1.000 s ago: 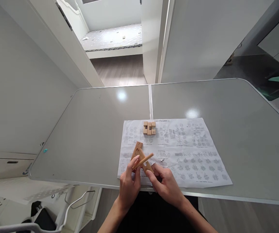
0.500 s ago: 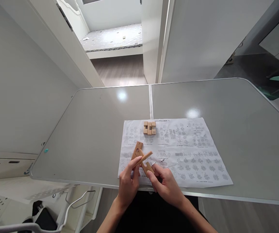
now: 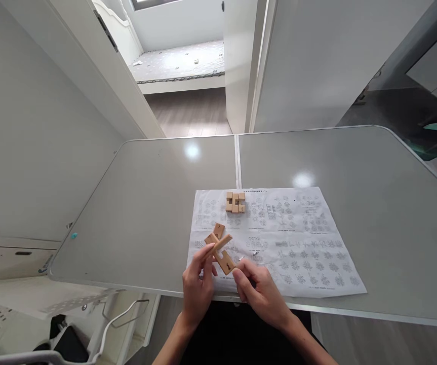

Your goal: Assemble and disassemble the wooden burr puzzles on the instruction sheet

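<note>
My left hand (image 3: 198, 284) pinches a slim wooden puzzle piece (image 3: 225, 241) that points up to the right. This piece crosses a flat notched wooden puzzle piece (image 3: 226, 262), which slants down to the right and has a dark mark near its lower end. Finger and thumb of my right hand (image 3: 258, 286) close on that lower end. Whether the two pieces interlock, I cannot tell. Behind them another flat wooden piece (image 3: 219, 229) shows only its upper end. Farther back, a small assembled block of wooden pieces (image 3: 235, 203) sits on the printed sheet (image 3: 302, 238).
The sheet, covered with small diagrams, lies on a grey folding table (image 3: 153, 203) with a centre seam. A small shiny scrap (image 3: 255, 253) rests on the paper. Left of the table stands a white cabinet (image 3: 13, 258); beyond its far edge is a doorway with a bed (image 3: 180, 61).
The notched piece has turned, so its marked face now shows more fully. My left hand has shifted slightly left and the slim piece with it; my right fingers stay at the notched piece's end.
</note>
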A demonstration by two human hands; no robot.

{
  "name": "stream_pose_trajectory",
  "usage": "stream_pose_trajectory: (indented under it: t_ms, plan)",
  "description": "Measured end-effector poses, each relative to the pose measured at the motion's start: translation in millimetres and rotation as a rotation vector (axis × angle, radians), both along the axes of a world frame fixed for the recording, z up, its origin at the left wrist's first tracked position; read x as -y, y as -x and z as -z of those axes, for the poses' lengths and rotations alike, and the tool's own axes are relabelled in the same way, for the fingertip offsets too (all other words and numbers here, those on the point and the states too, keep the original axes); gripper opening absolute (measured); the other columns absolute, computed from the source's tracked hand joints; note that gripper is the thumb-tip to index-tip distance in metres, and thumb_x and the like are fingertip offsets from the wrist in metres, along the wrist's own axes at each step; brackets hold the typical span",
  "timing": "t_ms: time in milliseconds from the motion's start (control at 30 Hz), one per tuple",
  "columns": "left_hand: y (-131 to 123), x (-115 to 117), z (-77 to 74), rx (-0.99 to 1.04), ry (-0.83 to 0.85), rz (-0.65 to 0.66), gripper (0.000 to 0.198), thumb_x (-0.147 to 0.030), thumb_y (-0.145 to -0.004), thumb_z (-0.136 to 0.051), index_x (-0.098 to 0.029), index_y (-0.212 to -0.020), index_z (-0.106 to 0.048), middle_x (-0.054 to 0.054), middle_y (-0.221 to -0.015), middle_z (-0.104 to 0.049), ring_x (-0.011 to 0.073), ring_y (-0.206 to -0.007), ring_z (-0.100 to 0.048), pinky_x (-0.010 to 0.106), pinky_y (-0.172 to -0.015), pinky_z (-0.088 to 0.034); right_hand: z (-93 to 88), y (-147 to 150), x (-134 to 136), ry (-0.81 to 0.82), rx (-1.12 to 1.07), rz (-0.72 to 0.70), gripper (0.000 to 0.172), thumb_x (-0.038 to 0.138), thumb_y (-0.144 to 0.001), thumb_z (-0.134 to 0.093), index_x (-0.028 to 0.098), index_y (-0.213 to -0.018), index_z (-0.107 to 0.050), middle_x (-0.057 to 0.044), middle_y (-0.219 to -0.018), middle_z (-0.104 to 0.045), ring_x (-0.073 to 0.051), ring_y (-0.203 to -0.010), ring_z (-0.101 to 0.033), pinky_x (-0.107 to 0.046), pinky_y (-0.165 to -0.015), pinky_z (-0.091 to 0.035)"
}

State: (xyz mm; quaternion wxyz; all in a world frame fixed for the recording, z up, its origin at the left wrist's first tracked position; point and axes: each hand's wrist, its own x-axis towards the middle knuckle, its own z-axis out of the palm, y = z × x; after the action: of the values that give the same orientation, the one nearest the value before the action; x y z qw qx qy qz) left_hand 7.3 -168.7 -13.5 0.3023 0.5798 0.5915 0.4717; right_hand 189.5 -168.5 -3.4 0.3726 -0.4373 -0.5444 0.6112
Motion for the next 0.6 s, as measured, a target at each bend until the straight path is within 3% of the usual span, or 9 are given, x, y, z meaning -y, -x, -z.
stream_pose_trajectory:
  t_ms: [133, 233, 333, 433, 500, 600]
  plan:
    - [0.7, -1.3, -2.1, 0.151, 0.101, -0.159, 0.03, -0.04, -0.11, -0.057, -0.024, -0.134, -0.066, 0.003, -0.095, -0.077, 0.0115, -0.063, -0.065, 0.026, -0.067, -0.057, -6.2, 4.4, -5.1, -0.159, 0.201, 0.098, 0.027, 0.04, -0.109, -0.054, 0.025, -0.087, -0.053, 0.002, -0.071, -0.058, -0.016, -0.059, -0.053, -0.029, -0.058, -0.045]
    - [0.3, -3.6, -5.2, 0.265, 0.141, -0.211, 0.036, -0.047, -0.108, -0.059, -0.023, -0.135, -0.064, 0.01, -0.118, -0.078, 0.0136, -0.069, -0.068, 0.028, -0.067, -0.058, -7.2, 13.1, -15.8, -0.388, 0.4, 0.209, 0.009, 0.03, -0.103, -0.061, 0.025, -0.11, -0.058, -0.007, -0.102, -0.066, -0.025, -0.089, -0.066, -0.038, -0.078, -0.057]
    - [-0.3, -5.4, -7.4, 0.292, 0.133, -0.251, 0.041, -0.053, -0.105, -0.062, -0.022, -0.132, -0.066, 0.015, -0.14, -0.072, 0.0195, -0.09, -0.075, 0.029, -0.072, -0.061, -4.0, 24.6, -29.1, -0.526, 0.535, 0.251, 0.045, 0.029, -0.1, -0.068, 0.025, -0.141, -0.051, -0.017, -0.14, -0.056, -0.036, -0.13, -0.058, -0.055, -0.107, -0.055]
    - [0.0, -6.0, -6.4, 0.256, 0.102, -0.296, 0.044, -0.057, -0.104, -0.062, -0.022, -0.13, -0.068, 0.015, -0.141, -0.072, 0.0282, -0.123, -0.072, 0.037, -0.097, -0.061, 1.1, 36.7, -40.0, -0.559, 0.636, 0.185, 0.071, 0.026, -0.092, -0.077, 0.026, -0.154, -0.041, -0.018, -0.154, -0.049, -0.04, -0.147, -0.045, -0.063, -0.118, -0.046]
    - [0.7, -5.9, -4.2, 0.242, 0.094, -0.304, 0.045, -0.057, -0.104, -0.061, -0.022, -0.131, -0.068, 0.014, -0.14, -0.072, 0.0304, -0.132, -0.068, 0.042, -0.109, -0.056, 4.2, 43.4, -44.9, -0.566, 0.686, 0.138, 0.081, 0.021, -0.087, -0.081, 0.024, -0.156, -0.039, -0.018, -0.156, -0.049, -0.041, -0.152, -0.04, -0.064, -0.121, -0.043]
    - [1.9, -5.2, -1.6, 0.249, 0.103, -0.296, 0.045, -0.057, -0.104, -0.062, -0.022, -0.132, -0.067, 0.014, -0.142, -0.071, 0.0305, -0.133, -0.068, 0.044, -0.112, -0.054, 6.9, 48.1, -49.0, -0.574, 0.71, 0.119, 0.08, 0.016, -0.084, -0.081, 0.022, -0.154, -0.042, -0.018, -0.153, -0.054, -0.042, -0.151, -0.041, -0.063, -0.122, -0.043]
